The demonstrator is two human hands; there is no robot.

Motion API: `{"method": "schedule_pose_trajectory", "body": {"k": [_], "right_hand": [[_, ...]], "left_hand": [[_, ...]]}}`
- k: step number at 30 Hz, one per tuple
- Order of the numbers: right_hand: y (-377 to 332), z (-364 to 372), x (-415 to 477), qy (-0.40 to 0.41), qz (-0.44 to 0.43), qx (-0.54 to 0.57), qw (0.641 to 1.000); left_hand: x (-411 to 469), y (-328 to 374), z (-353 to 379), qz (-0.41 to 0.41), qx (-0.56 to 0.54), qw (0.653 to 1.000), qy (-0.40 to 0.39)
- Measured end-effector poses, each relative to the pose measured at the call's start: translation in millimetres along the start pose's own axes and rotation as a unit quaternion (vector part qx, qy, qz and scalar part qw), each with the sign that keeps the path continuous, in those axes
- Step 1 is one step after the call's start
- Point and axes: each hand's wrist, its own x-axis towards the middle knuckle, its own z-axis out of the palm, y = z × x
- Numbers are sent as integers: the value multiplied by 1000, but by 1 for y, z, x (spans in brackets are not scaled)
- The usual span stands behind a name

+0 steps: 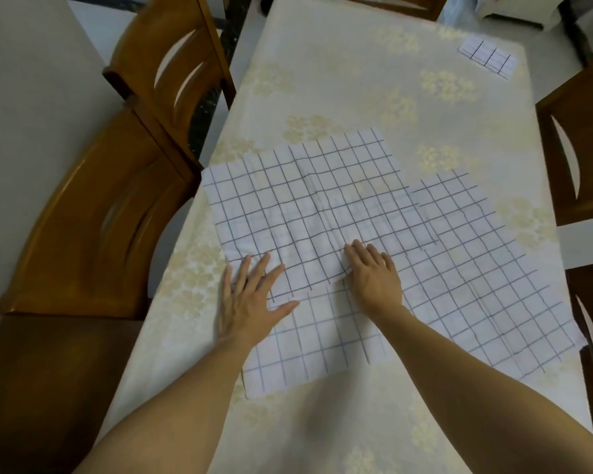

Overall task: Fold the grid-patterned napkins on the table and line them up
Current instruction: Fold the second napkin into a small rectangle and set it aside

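Note:
Several white napkins with a dark grid lie spread and overlapping on the table. The top napkin (308,200) is open flat with creases down its middle. A second napkin (493,285) lies to its right, and a third napkin (315,343) sits under my forearms. My left hand (250,302) rests flat, fingers spread, on the top napkin's near left corner. My right hand (374,271) presses on its near edge by the centre crease, fingers together. A small folded napkin (488,58) lies at the far right corner.
The table (339,80) carries a cream cloth with pale floral prints. Wooden chairs (151,107) stand along the left side. More chairs (575,148) line the right edge. Another chair back (394,3) shows at the far end.

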Motion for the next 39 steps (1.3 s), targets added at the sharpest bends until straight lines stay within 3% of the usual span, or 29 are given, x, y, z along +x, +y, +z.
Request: {"method": "schedule_pose_trajectory", "body": {"k": [9,15,25,35,39], "right_hand": [[-21,9,-68,-26,27,-26,999],[-46,31,-132,-32,65,10,997],[-61,47,-235,-108,170,57,978],[-34,61,-299,-115,143,47,982],[-19,69,-334,-122,141,21,982]], "left_hand": [[-19,3,-10,49,-51,986,153],[-67,-2,-13,48,-62,989,128],[-151,17,-4,29,-106,990,90],[-202,53,0,83,-76,991,66],[-232,89,-7,72,-85,994,-1]]}}
